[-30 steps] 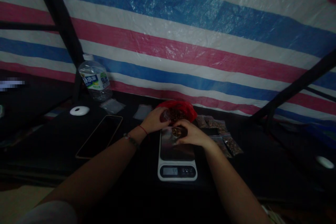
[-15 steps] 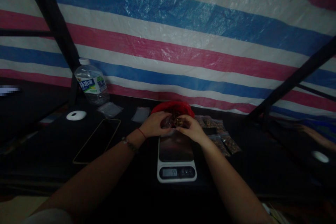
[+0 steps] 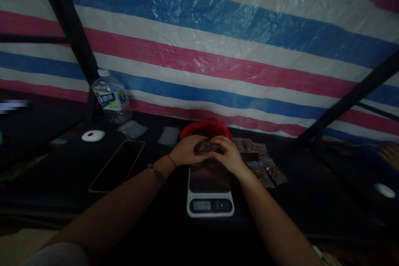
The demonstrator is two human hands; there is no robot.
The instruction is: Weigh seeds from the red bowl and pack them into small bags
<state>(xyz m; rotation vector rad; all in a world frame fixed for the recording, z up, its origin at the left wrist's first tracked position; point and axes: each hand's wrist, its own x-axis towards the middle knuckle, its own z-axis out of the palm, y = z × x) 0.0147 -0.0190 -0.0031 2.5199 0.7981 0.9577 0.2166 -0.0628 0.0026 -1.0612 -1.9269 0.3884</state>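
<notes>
Between my two hands is a small clear plastic bag [image 3: 205, 148] with brown bits inside. My left hand [image 3: 188, 149] grips its left side, and my right hand [image 3: 228, 152] pinches its right side. Both are above the far end of a white kitchen scale [image 3: 210, 207], whose metal plate [image 3: 209, 178] shows below them. Its display looks like 54. Just behind my hands stands a red bowl [image 3: 186, 129] holding dark brown pieces, its front side hidden by my fingers.
Several filled zip bags [image 3: 274, 172] lie right of the scale. To the left are empty clear bags [image 3: 168, 136], more bags [image 3: 133, 129], a phone [image 3: 117, 167], a white oval object [image 3: 93, 135] and a large plastic bottle [image 3: 112, 100]. Another person's hand [image 3: 390, 154] shows at far right.
The bag's opening with its brown bits faced up before; now the bag looks flatter and more closed between my fingers. The other person's arm at right has shifted. The display looks unchanged.
</notes>
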